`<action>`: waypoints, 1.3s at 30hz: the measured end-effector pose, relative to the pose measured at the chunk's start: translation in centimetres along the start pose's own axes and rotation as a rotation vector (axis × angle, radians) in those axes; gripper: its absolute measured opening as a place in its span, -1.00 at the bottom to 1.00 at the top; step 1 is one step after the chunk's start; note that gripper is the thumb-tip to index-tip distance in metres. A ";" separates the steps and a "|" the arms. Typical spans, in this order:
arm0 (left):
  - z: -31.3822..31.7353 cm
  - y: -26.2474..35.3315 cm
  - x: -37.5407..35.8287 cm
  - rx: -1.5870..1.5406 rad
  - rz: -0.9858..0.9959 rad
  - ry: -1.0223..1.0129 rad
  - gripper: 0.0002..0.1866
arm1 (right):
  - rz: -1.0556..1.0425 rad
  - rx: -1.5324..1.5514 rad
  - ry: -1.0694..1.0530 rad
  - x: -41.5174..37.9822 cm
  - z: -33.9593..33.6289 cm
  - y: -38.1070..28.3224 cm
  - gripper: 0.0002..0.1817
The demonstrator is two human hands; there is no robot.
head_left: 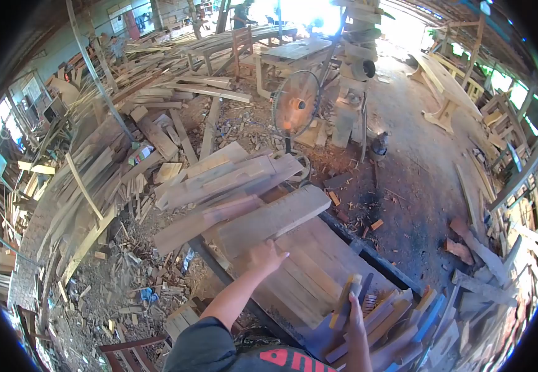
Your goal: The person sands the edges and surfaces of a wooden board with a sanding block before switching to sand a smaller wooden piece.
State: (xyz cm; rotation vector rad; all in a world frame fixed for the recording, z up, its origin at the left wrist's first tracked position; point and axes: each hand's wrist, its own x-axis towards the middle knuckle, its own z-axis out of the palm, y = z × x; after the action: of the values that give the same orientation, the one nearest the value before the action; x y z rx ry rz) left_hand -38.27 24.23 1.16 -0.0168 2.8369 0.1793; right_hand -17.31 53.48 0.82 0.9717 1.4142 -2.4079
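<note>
My left hand (pixel 265 257) is at the near edge of a thick wooden board (pixel 275 220), which lies across the far part of the wooden work surface (pixel 309 263). Its thumb points right, apart from the other fingers, which are partly hidden against the board. My right hand (pixel 356 312) is at the lower right, upright beside a short dark-edged wood piece (pixel 343 304), with its palm side against it. Whether its fingers wrap round the piece is hard to make out. Several wood strips (pixel 387 325) lie in a pile just right of that hand.
Stacked planks (pixel 225 177) lie beyond the work surface. A round fan (pixel 296 104) stands behind them. A dark metal rail (pixel 374 254) runs along the surface's right side. Wood scraps (pixel 151 273) cover the ground at left. A long bench (pixel 449 84) stands at the back right.
</note>
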 end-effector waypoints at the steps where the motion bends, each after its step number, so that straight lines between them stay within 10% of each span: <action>1: -0.7 -1.1 -1.7 -0.106 -0.045 -0.026 -0.03 | -0.001 -0.004 -0.005 1.3 0.1 -0.9 -0.44; 12: 8.5 -1.0 -14.5 -1.004 -0.480 -0.045 -0.08 | -0.488 -0.898 0.041 16.8 6.3 -7.8 -0.49; 14: 10.2 0.2 -17.4 -1.329 -0.504 -0.432 -0.18 | -0.838 -1.132 0.459 15.9 6.5 -6.1 -0.53; 16: 9.1 -1.2 -18.2 -1.134 -0.144 -0.635 -0.62 | -0.743 -0.766 0.134 14.4 4.4 -5.5 -0.43; 18: 16.3 -5.0 -16.5 -0.874 0.175 -0.058 -0.61 | -0.581 -0.564 0.085 5.4 5.9 -7.0 -0.50; 20: 8.4 -3.9 -17.0 -0.690 -0.079 0.051 -0.58 | -0.499 -0.533 0.170 2.9 3.2 -5.1 -0.48; 26: 8.1 -0.5 -13.3 -0.247 0.335 0.538 -0.44 | -0.378 -0.332 0.247 -0.8 -3.1 0.0 -0.35; 31: 11.2 -0.3 -8.2 -0.593 0.226 -0.262 -0.24 | -0.334 -0.296 0.286 -4.0 -6.9 3.8 -0.34; 39: 12.2 -0.2 -4.1 -1.047 0.168 -0.605 -0.29 | -0.279 -0.280 0.449 -8.0 -6.9 7.3 -0.25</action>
State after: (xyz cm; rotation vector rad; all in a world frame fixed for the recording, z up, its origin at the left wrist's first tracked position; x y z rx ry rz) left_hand -30.71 25.56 -9.23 0.0443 1.8664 1.3942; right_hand -4.69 54.10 -1.71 1.3747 2.0990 -2.1569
